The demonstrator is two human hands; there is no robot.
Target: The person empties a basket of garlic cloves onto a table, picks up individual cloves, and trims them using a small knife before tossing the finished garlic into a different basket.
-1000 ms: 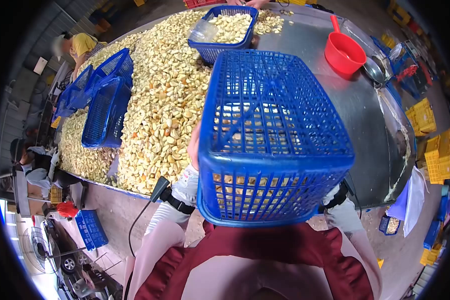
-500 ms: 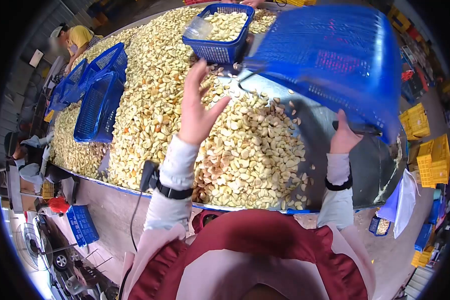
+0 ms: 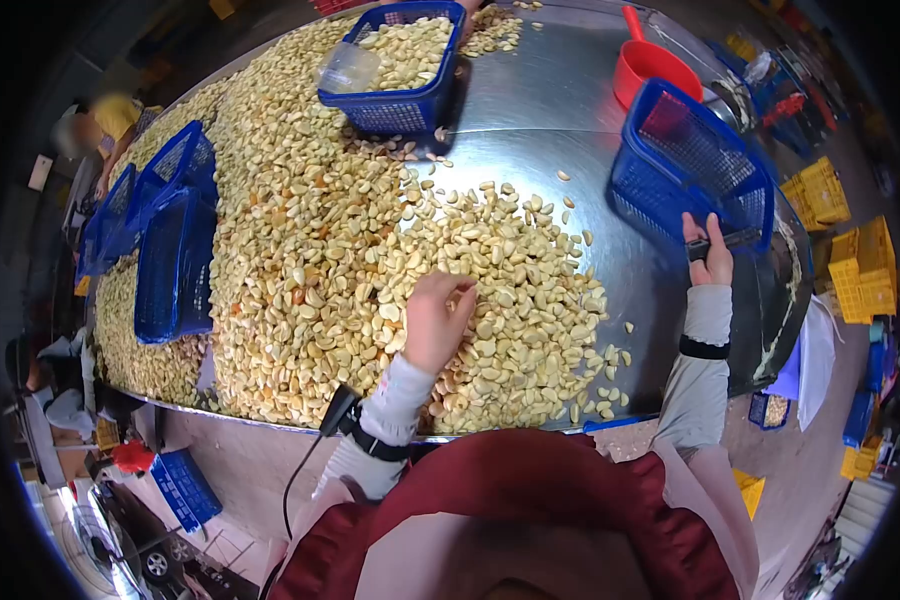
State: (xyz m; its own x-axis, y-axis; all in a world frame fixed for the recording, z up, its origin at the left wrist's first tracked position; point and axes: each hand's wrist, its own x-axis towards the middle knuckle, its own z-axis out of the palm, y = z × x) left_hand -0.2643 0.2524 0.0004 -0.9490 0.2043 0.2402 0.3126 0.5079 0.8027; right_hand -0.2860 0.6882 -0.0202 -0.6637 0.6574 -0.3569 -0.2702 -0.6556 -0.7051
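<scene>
- A shallow heap of pale pieces [image 3: 510, 310] is seen spread across the near part of a metal tabletop [image 3: 530, 100], its left side merging with a broader bed of the same pieces.
- The left hand [image 3: 440, 322] is pictured low over the heap, its fingers curled narrowly toward the thumb; whether a piece is pinched there cannot be told from this angle.
- The right hand [image 3: 710, 255] is closed at the near edge of a blue basket [image 3: 685, 165], which is held over the right side of the tabletop, tilted, with its inside partly in view.
- Black bands are worn over both pale sleeves, and a dark red garment is shown at the near edge of the tabletop.
- Just beyond the held basket, a red dipper [image 3: 660, 72] is set down, its handle pointed away.
- At the far side, a second blue basket [image 3: 395, 100] is shown loaded with pale pieces, with clear plastic [image 3: 348, 68] draped at its left.
- Three more blue baskets [image 3: 175, 265] are grouped among the pieces at left.
- A person in a yellow top [image 3: 115, 115] is seen bent toward the far left edge of the tabletop.
- Yellow crates [image 3: 863, 270] are stacked beyond the tabletop at right.
</scene>
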